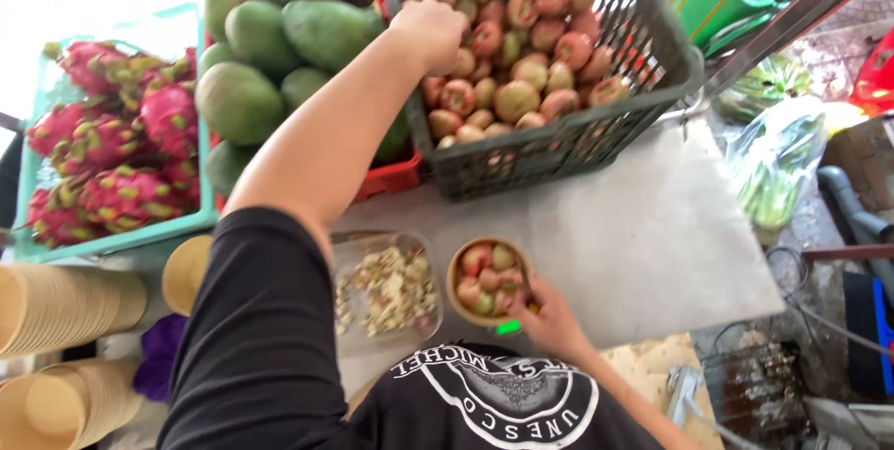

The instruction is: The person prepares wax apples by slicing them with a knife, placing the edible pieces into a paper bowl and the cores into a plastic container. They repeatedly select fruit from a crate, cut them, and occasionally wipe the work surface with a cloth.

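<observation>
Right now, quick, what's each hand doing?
Left hand: closed, reaching into the dark crate of small fruit.
Right hand: holding a paper bowl.

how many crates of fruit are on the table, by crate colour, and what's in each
Dark grey crate, small red-green fruit, left hand reaching in: 1
Red crate, green mangoes: 1
Teal crate, pink dragon fruit: 1
Total: 3
</observation>
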